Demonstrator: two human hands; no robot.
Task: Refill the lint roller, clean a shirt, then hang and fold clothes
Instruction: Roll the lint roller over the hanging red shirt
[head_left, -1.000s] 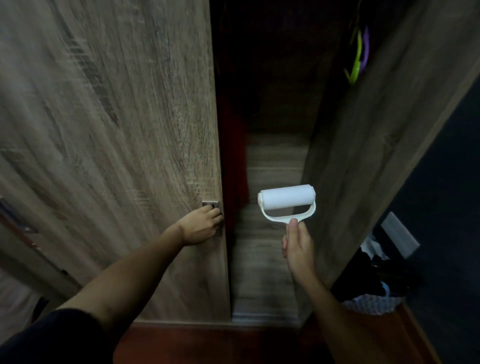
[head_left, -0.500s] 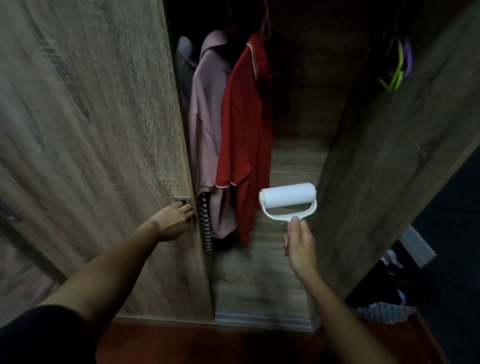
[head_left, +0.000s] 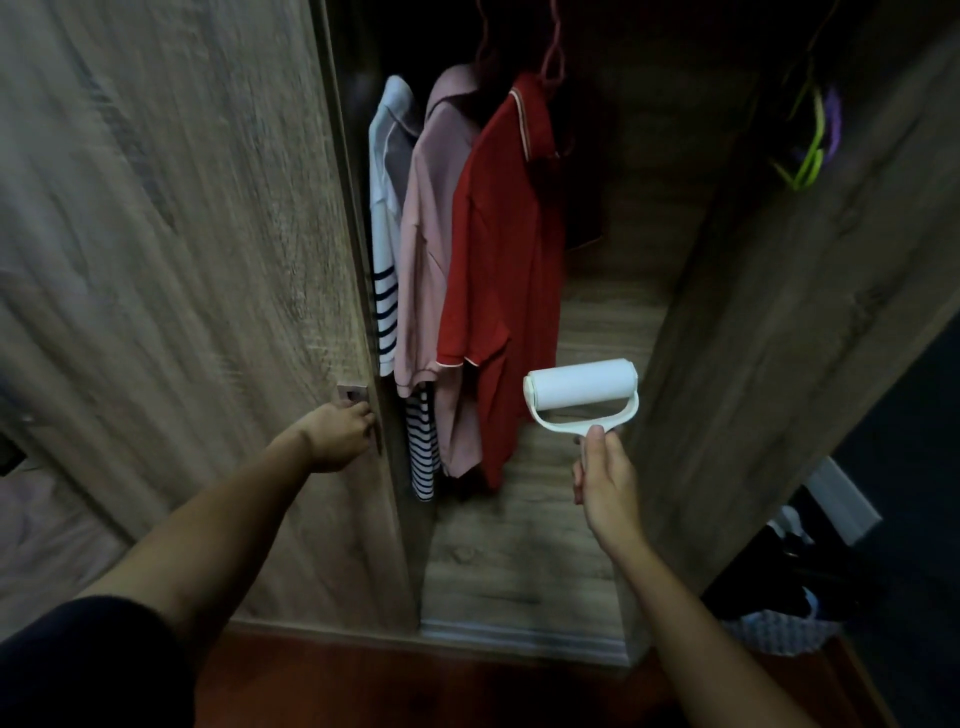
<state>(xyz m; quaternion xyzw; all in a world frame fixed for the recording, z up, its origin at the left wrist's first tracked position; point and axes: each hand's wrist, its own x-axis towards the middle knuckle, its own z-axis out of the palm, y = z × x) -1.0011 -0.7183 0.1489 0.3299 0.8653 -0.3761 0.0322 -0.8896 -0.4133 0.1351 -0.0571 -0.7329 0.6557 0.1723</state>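
Observation:
My right hand (head_left: 605, 480) grips the handle of a white lint roller (head_left: 581, 387), held upright in front of the open wardrobe. My left hand (head_left: 340, 428) curls around the metal handle (head_left: 353, 393) of the left wardrobe door (head_left: 182, 260). Inside hang a red polo shirt (head_left: 501, 270), a pink shirt (head_left: 431, 234) and a white shirt with navy stripes (head_left: 384, 270), side by side on hangers. The roller is to the right of the red shirt and apart from it.
The right wardrobe door (head_left: 805, 312) stands open beside my right arm. Green and purple hangers (head_left: 813, 140) hang at its top. A basket of dark clothes (head_left: 779, 618) sits on the reddish floor at lower right. The wardrobe's wooden floor (head_left: 519, 545) shows below the shirts.
My left hand has pulled the left door further open to the left, and the hanging shirts have come into view. My right hand with the roller has stayed nearly still.

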